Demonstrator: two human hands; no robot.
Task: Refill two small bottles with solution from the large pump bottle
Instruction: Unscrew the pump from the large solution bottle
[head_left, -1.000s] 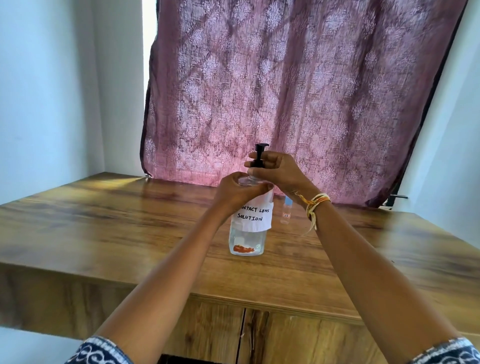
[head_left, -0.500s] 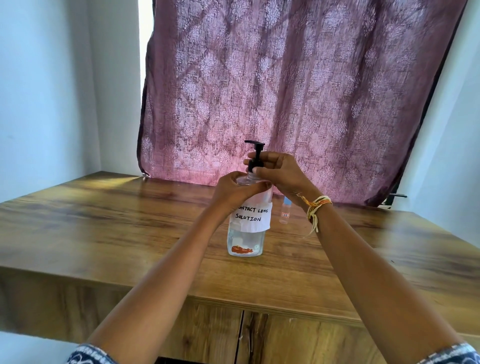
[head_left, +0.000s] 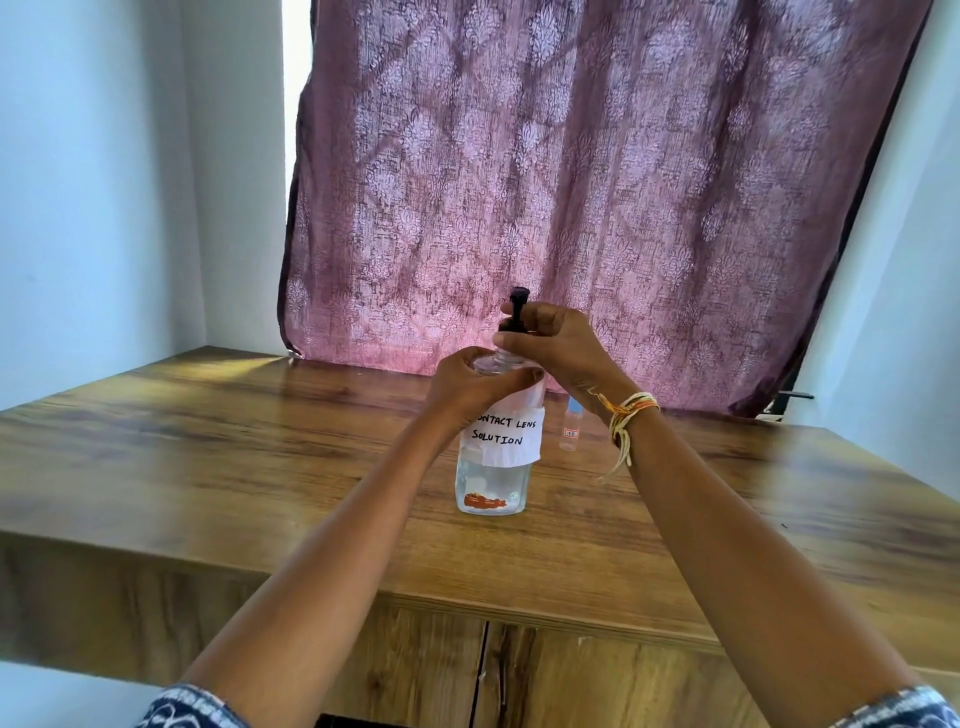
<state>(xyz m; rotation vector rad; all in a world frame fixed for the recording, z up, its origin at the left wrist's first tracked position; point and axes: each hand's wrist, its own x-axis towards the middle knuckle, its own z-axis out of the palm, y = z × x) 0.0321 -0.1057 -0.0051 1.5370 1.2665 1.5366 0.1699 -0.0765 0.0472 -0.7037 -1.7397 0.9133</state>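
Clear plastic, half hidden under a hand-lettered paper label reading "contact lens solution", the large pump bottle (head_left: 493, 457) stands upright on the wooden table (head_left: 208, 457), roughly central and set back from the front edge. The person's left hand (head_left: 470, 389) wraps its fingers around the bottle's shoulder just above the label, most likely to brace the body against twisting. The right hand (head_left: 556, 345) comes in from above and behind, fingers curled round the black pump collar (head_left: 511, 327) at the neck, with the pump stem rising past the knuckles. That pairing, one hand steadying and one on the collar, suits unscrewing the pump head so the solution can be poured, though it could equally be a setup for pressing the pump.

One small bottle (head_left: 570, 428) stands on the table just behind and to the right of the big one, partly screened by the right wrist and its thread bracelet (head_left: 626, 415). It appears to carry a pale blue cap, but it is too small to be sure. The second small bottle is not visible; it may sit behind the hands or the large bottle.

A mauve patterned curtain (head_left: 597, 182) hangs behind the table. The right forearm crosses over the small bottle, so reaching it means first letting go of the pump.
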